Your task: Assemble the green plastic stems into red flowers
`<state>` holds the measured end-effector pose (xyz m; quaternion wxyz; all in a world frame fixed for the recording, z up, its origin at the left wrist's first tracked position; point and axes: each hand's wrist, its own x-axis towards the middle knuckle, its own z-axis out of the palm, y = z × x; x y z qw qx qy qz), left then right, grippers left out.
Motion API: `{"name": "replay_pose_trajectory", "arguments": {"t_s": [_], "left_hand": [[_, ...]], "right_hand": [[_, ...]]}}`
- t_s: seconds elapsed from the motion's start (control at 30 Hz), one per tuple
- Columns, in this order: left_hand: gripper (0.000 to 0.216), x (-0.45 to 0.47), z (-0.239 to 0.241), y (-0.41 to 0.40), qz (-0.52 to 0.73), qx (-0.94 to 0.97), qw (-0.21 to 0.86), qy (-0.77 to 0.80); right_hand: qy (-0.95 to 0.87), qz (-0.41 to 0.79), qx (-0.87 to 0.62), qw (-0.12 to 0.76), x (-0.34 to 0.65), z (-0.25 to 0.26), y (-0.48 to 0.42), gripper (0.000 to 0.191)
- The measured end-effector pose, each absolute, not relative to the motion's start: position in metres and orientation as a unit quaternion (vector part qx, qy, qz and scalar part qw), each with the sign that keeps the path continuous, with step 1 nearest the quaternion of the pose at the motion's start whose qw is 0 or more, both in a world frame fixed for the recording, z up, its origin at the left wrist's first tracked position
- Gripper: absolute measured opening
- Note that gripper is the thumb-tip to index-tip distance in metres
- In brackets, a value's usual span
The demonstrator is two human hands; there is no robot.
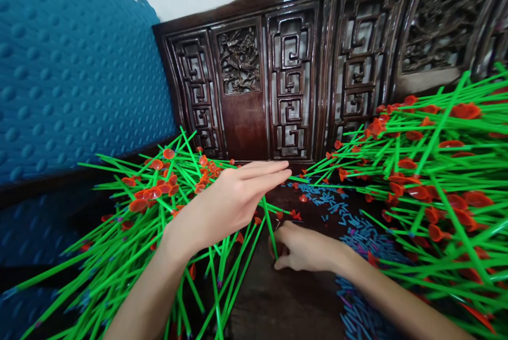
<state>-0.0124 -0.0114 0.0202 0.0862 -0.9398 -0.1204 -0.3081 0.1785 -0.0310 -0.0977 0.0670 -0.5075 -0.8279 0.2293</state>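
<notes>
My left hand (232,200) hovers flat, fingers straight and together, over a pile of green plastic sticks (130,245) tipped with red cups (153,193) on the left. One green stick (269,223) runs down from under it to my right hand (301,249). My right hand rests on the dark wooden surface (278,297), fingers curled on the lower end of that stick. A second, larger pile of green sticks with red cups (432,181) lies on the right.
Small blue tubes (357,229) and a few loose red cups (296,216) are scattered between the piles. A carved dark wooden backrest (293,81) rises behind. A blue foam mat (71,75) stands at the left.
</notes>
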Motion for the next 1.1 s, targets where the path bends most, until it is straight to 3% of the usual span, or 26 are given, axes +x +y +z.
{"name": "replay_pose_trajectory", "arguments": {"t_s": [0.23,0.47,0.67,0.93,1.1], "left_hand": [[0.050,-0.009,0.022,-0.019,-0.293,-0.948,0.066,-0.103],[0.053,-0.002,0.018,-0.018,-0.304,-0.948,0.040,-0.091],[0.051,-0.002,0.017,-0.012,-0.312,-0.946,0.022,-0.084],[0.044,-0.006,0.019,-0.010,-0.341,-0.935,0.012,-0.091],[0.038,-0.009,0.026,-0.017,-0.408,-0.902,-0.008,-0.143]], "right_hand": [[-0.837,0.260,-0.465,0.126,0.182,-0.087,-0.034,0.012],[-0.825,0.272,-0.488,0.081,0.177,-0.091,-0.035,0.013],[-0.809,0.277,-0.516,0.049,0.176,-0.088,-0.036,0.018],[-0.812,0.292,-0.502,0.056,0.176,-0.088,-0.036,0.010],[-0.853,0.228,-0.455,0.114,0.185,-0.076,-0.038,0.005]]}}
